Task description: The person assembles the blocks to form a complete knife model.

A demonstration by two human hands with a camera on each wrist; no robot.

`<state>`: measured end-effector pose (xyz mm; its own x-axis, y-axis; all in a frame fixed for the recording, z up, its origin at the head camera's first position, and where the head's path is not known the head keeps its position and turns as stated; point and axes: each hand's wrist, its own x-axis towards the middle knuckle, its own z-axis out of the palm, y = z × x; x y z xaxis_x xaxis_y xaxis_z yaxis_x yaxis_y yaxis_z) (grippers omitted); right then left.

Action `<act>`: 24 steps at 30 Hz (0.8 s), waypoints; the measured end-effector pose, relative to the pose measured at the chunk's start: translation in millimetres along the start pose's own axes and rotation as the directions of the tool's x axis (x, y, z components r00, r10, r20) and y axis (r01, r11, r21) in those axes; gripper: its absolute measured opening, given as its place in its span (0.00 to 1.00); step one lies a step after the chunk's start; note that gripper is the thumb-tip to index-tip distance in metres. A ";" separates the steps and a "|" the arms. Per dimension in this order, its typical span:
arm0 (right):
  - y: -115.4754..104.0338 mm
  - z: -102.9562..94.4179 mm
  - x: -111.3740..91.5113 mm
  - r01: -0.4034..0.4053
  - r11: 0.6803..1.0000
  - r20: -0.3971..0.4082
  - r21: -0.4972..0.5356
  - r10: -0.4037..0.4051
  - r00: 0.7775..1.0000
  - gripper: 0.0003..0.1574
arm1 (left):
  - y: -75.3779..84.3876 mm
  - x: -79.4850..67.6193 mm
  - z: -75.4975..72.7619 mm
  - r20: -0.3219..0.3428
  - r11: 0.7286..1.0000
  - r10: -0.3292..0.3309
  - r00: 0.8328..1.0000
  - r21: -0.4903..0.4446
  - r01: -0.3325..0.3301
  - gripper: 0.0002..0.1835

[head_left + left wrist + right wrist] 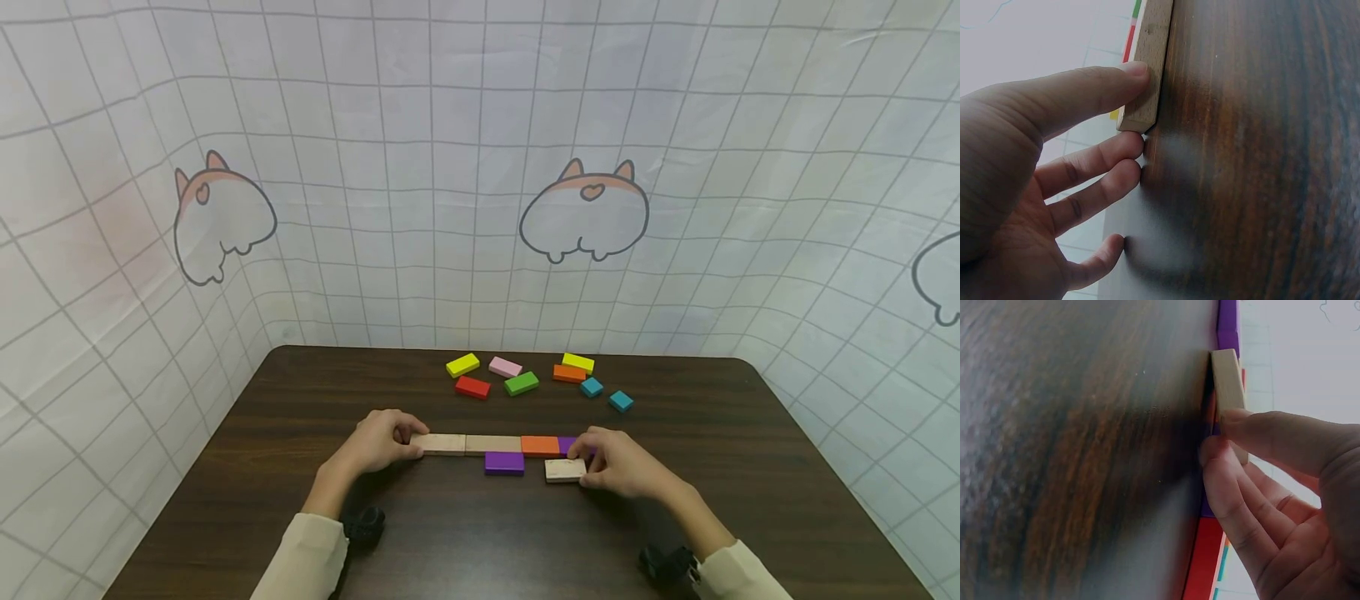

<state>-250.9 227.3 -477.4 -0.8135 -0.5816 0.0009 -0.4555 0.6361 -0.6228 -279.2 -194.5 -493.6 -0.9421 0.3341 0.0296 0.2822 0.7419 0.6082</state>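
Observation:
My left hand (386, 442) pinches the left end of a plain wooden block (444, 444), thumb on its near side. Rightward from it, a second plain block (492, 445), an orange block (540, 447) and a purple block (567, 446) continue the row end to end. Between thumb and fingers, my right hand (618, 462) holds another plain wooden block (564, 471) just in front of the row. That hand partly covers the row's right end; a red block (1205, 556) shows past it in the right wrist view. Against the row's near side lies a second purple block (504, 463).
Behind the row lie loose blocks: yellow (462, 365), red (472, 387), pink (506, 367), green (521, 383), orange (569, 373), another yellow (578, 362), and two small blue ones (592, 387). A checked cloth (420, 208) hangs behind the dark wooden table (465, 542).

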 end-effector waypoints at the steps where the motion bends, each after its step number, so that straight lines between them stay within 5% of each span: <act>1: -0.6 -0.1 0.1 -0.002 1.000 0.001 -0.004 0.002 1.000 0.17 | 0.0 0.2 0.1 0.001 1.000 0.000 1.000 -0.003 0.000 0.13; 24: -13.6 10.9 13.9 -0.004 0.980 -0.066 -0.200 -0.009 0.998 0.15 | 1.4 -1.7 -1.4 0.002 1.000 -0.012 1.000 -0.006 0.012 0.12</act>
<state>-252.1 205.0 -477.5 -0.8312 -0.5529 0.0580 -0.5154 0.7271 -0.4535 -277.4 -194.9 -491.7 -0.9451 0.3262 0.0207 0.2696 0.7421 0.6136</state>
